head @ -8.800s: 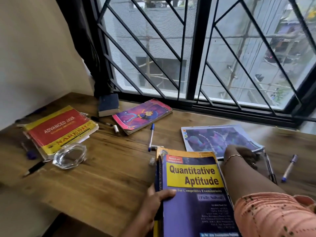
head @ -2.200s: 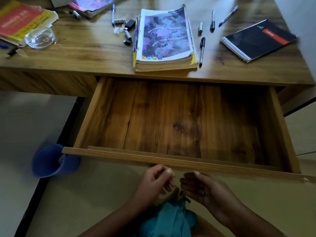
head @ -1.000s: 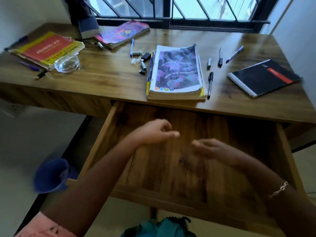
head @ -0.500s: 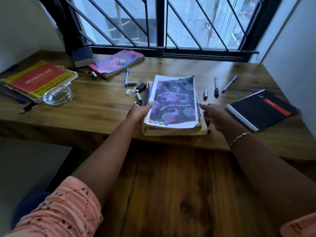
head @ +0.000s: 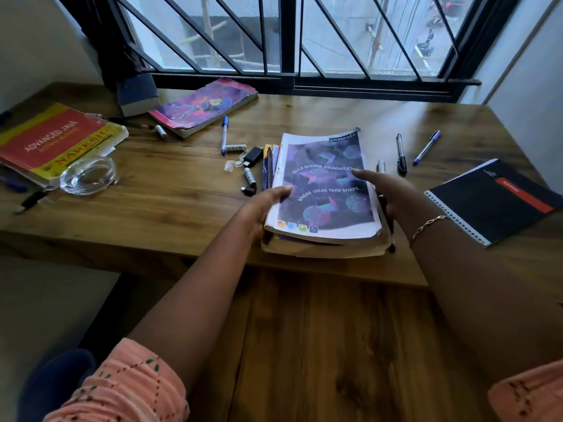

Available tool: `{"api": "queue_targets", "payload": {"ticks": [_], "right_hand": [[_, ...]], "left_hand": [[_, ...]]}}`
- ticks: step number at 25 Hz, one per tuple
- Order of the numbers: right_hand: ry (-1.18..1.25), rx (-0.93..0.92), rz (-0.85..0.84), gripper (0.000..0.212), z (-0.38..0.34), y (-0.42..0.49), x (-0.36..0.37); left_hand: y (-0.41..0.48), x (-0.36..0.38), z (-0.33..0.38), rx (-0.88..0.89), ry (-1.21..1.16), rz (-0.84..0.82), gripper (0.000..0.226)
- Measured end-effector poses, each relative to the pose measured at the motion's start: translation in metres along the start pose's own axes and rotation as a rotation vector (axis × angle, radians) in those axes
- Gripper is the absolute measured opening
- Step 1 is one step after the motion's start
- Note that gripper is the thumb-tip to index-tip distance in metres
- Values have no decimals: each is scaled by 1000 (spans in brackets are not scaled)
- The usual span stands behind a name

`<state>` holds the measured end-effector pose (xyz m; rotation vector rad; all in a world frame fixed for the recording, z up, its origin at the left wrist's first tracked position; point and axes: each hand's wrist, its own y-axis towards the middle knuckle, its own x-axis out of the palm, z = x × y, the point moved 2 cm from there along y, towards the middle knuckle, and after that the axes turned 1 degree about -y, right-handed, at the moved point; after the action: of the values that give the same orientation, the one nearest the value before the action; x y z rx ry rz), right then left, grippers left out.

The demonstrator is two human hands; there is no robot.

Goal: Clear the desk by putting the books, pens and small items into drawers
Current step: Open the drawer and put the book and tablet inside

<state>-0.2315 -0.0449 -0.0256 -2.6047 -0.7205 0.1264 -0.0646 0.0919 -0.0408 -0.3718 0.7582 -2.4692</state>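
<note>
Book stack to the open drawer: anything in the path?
Nothing visible. Left hand and right hand grip the book stack at the front edge of the desk; the visible floor of the drawer below is bare. A black pen lies against the stack's right side.

A stack of soft-covered books topped by a purple notebook (head: pixel 323 184) sits at the front edge of the brown wooden desk (head: pixel 170 208). The left hand (head: pixel 259 208) grips its left side and the right hand (head: pixel 393 196) its right. Just left of the grip lie a small white battery (head: pixel 249 177) and a black USB stick (head: pixel 253 155). Well left lies a clear glass bowl (head: pixel 87 175), before a red-and-yellow book (head: pixel 58 141). Right of the grip lies a black spiral notebook (head: pixel 499 199), and behind and to the right a black pen (head: pixel 401 153). The open wooden drawer (head: pixel 320 345) lies below the grip.
</note>
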Motion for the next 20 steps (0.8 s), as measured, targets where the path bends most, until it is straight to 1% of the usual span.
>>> {"api": "queue_targets", "payload": {"ticks": [2, 4, 5, 7, 8, 9, 10, 11, 15, 18, 20], "right_hand": [[-48, 22, -44, 20, -3, -1, 0], [-47, 25, -115, 20, -9, -3, 1], [-28, 34, -132, 24, -15, -8, 2], [11, 53, -115, 37, -24, -19, -1], [13, 49, -93, 37, -27, -25, -5], [21, 43, -82, 30, -28, -35, -8], [45, 29, -106, 23, -28, -47, -10], [75, 16, -168, 20, -27, -62, -10], [102, -26, -449, 26, -16, -128, -4], [52, 24, -492, 22, -3, -168, 4], [32, 83, -508, 23, 6, -193, 8]], "left_hand": [[1, 0, -3, 10, -99, -6, 18], [-2, 0, -6, 43, -203, -28, 14], [-7, 0, -7, 60, -245, -46, 12], [-21, 0, -5, 96, -326, -82, 13], [-30, 0, -3, 124, -354, -96, 17], [-40, -2, -1, 153, -361, -106, 24], [-52, -3, 1, 178, -352, -117, 30], [-65, -4, 2, 206, -325, -111, 35], [-122, -7, -7, 320, -208, 38, 40], [-163, -12, -30, 261, -162, 70, 50], [-187, -20, -47, 207, -150, 95, 42]]}}
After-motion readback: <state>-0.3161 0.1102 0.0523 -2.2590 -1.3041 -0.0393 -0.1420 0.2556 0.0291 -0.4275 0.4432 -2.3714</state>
